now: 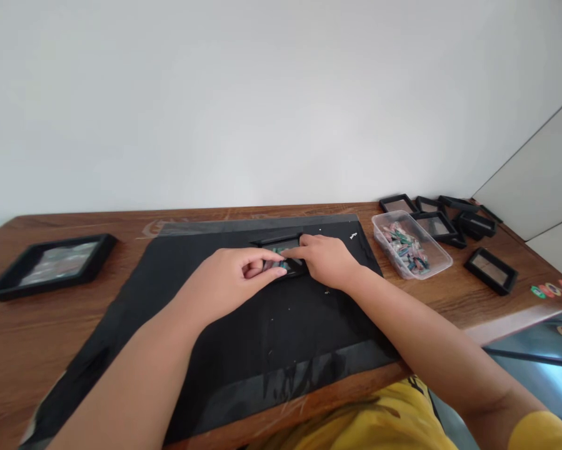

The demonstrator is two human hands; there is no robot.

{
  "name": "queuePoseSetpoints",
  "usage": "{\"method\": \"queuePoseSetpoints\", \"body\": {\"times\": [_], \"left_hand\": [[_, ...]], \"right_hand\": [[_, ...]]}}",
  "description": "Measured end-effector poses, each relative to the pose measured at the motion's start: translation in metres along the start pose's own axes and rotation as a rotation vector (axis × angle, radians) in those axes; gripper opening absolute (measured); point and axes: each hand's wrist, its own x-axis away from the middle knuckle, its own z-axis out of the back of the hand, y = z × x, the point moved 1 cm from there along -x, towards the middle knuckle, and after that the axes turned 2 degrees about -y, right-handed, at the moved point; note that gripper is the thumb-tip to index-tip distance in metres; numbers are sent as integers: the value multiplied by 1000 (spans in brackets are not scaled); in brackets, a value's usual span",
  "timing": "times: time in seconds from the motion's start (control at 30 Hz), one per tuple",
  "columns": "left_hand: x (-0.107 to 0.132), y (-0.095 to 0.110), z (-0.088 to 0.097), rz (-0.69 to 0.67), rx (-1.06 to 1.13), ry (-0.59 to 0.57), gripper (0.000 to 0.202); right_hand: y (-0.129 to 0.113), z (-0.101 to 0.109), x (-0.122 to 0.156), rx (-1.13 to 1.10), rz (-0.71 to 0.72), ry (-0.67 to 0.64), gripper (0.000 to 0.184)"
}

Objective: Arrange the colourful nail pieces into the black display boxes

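Observation:
A small black open case (281,245) lies on the black mat (243,337) in the middle of the wooden table (22,337). Green and pink small pieces show inside it, mostly hidden by my fingers. My left hand (234,275) reaches in from the left with thumb and forefinger pinched over those pieces. My right hand (325,259) rests on the case's right side, forefinger pointing left into it, other fingers curled. Both hands meet over the case.
A clear plastic tub (437,265) of small coloured pieces stands right of the mat. Behind and beside it lie several black framed cases (491,270). A larger black tray (50,265) sits at the far left. Round stickers (546,290) mark the right table edge.

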Motion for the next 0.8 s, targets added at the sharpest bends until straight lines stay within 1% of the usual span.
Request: {"method": "queuePoseSetpoints", "body": {"times": [0.13, 0.4, 0.5, 0.6, 0.7, 0.8], "left_hand": [[0, 2, -7, 24, -52, 6, 39], [-3, 9, -22, 14, -102, 0, 38], [-5, 10, -22, 43, -115, 1, 40], [-5, 10, -21, 84, -130, -32, 42], [-6, 9, -20, 107, -141, -61, 42], [-6, 8, -20, 118, -146, -60, 42]], "right_hand": [[2, -2, -1, 4, 2, 9, 53], [7, -3, 1, -65, -3, 16, 50], [7, -3, 1, -87, -20, 19, 50], [8, -4, 1, -101, -29, 21, 49], [10, -5, 0, -114, -12, 25, 48], [11, -5, 0, -123, -1, 25, 47]]}}
